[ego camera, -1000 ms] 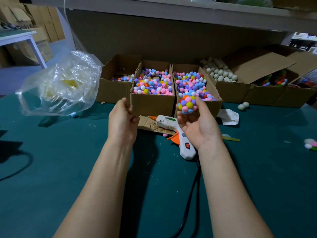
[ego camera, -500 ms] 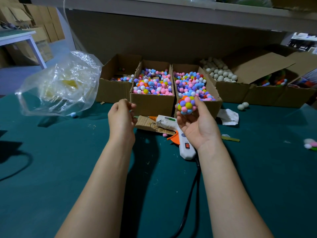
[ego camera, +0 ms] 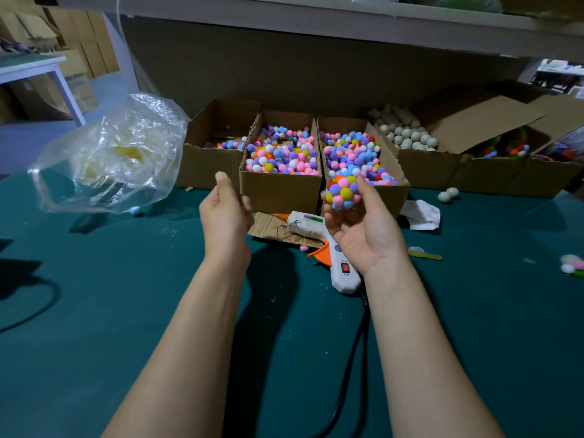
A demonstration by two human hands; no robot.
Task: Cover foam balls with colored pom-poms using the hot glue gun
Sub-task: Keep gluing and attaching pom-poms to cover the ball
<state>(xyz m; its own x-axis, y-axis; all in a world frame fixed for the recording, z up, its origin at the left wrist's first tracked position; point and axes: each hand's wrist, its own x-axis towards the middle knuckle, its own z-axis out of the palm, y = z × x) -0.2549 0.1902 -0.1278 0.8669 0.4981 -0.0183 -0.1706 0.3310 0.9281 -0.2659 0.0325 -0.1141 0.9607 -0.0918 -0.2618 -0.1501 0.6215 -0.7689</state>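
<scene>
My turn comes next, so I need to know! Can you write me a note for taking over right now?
Left hand: open, nothing seen in it, raised before a pom-pom box.
Right hand: holds a foam ball, covered on its whole visible side.
Glue gun: lying on a cardboard scrap on the table, untouched.
Bare foam balls: in the box further right.
Left: check the ball's hidden side, then probably start a bare one.

glue gun (ego camera: 308,221) middle hidden behind right hand (ego camera: 363,229), pom-pom ball (ego camera: 343,192) underside hidden in it, cord (ego camera: 347,384) cut by bottom edge, left hand (ego camera: 226,216) palm side unseen
</scene>
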